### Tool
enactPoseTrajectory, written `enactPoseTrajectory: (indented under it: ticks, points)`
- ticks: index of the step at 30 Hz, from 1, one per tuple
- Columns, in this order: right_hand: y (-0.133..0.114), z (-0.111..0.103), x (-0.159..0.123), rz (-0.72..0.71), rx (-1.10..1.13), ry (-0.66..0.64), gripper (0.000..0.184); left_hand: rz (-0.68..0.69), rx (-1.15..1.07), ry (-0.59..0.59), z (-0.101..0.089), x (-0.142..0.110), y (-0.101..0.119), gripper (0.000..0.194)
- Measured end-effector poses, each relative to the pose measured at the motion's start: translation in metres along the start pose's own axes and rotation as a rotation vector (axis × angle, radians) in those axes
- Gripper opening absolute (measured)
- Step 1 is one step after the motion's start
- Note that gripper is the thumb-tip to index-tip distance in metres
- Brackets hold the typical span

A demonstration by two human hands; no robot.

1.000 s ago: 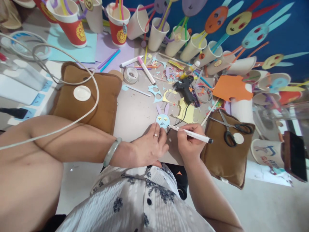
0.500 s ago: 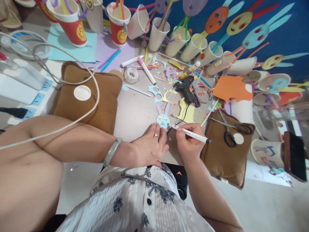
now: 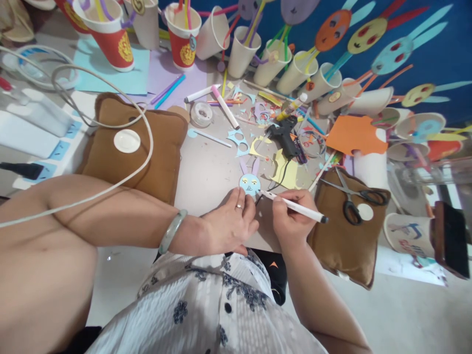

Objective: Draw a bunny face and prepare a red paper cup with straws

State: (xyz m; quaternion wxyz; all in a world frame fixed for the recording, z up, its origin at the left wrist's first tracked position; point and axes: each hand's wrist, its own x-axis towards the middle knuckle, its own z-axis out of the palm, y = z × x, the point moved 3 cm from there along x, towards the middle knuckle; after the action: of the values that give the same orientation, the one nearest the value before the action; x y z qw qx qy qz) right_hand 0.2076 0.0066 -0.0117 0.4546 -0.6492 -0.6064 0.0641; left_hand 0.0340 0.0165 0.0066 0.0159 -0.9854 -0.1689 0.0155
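A light blue paper rabbit face (image 3: 250, 182) with purple ears, yellow eyelids and a drawn mouth lies on the table before me. My left hand (image 3: 232, 221) lies flat, its fingertips on the lower left edge of the face, holding it against the tabletop. My right hand (image 3: 295, 219) is closed round a white marker pen (image 3: 300, 210). The pen's dark tip is by the right edge of the face; whether it touches the paper, I cannot tell.
Paper scraps and a black glue gun (image 3: 285, 137) lie beyond the rabbit. Scissors (image 3: 350, 196) rest on a brown cushion (image 3: 339, 250) at right; another brown cushion (image 3: 147, 167) lies at left under a white cable (image 3: 150, 142). Several paper cups (image 3: 243, 54) line the back.
My right hand and the marker have shifted slightly right. The left hand and the rabbit face stay in place.
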Motion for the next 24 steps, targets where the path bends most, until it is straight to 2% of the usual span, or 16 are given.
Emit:
enactPoseTrajectory:
  ticks: [3,5,10,13,24]
  points:
    - [0.0004,-0.0011,-0.0019,-0.026,0.075,0.066,0.006,0.003,-0.001,-0.003,0.0004,0.0002,0.0004,0.079]
    - [0.0012,-0.0002,-0.0029,-0.020,0.112,0.063,0.007,0.008,-0.003,-0.006,0.0001,0.0003,0.0005,0.079]
    - [0.0030,0.0043,-0.0045,0.086,0.228,-0.060,0.013,0.009,-0.015,0.001,-0.0008,-0.0003,-0.0006,0.079]
    - [0.0016,0.0062,-0.0044,0.100,0.218,-0.138,0.013,-0.009,-0.016,0.018,-0.0007,-0.0007,-0.0009,0.079]
    - [-0.0018,0.0076,-0.0040,0.116,0.144,-0.209,0.017,0.008,0.004,-0.019,-0.0060,-0.0017,-0.0023,0.081]
